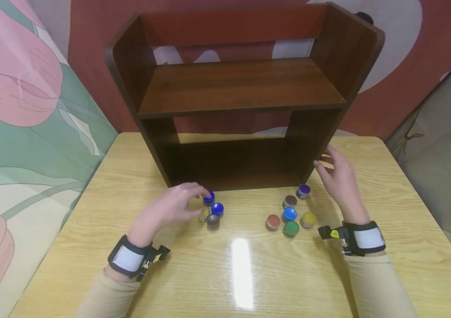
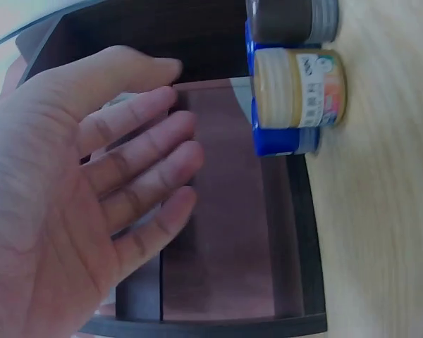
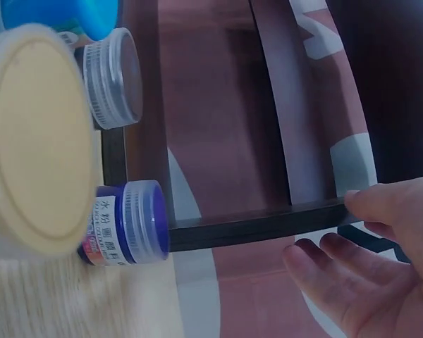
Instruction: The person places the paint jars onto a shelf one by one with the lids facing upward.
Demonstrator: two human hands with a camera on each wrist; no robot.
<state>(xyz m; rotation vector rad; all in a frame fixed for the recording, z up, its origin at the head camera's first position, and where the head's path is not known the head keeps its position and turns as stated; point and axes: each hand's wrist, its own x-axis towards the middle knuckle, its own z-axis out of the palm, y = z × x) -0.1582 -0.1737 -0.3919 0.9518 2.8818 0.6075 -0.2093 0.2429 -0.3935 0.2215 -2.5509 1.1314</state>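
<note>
My left hand [image 1: 175, 203] hovers beside the left cluster of paint jars, its fingers loosely bent. In the left wrist view its palm and fingers are bare, apart from the yellow jar [image 2: 278, 88], a dark jar [image 2: 282, 21] and a blue jar [image 2: 275, 137]. The head view shows two blue-lidded jars, one being this blue jar [image 1: 217, 209]. At the right side of a dark brown wooden shelf [image 1: 241, 86] is my right hand [image 1: 340, 183]. Its thumb tip meets the side panel's front edge [image 3: 261, 227], while the relaxed fingers lie outside the panel.
Right of centre stand a purple jar [image 1: 303, 191], dark brown jar [image 1: 290, 202], light blue jar [image 1: 289, 214], green jar [image 1: 290, 228], reddish jar [image 1: 273, 222] and yellow-lidded jar [image 1: 308, 219]. The two-tier shelf stands upright on the wooden table [image 1: 193, 274], before a patterned cloth [image 1: 98, 75].
</note>
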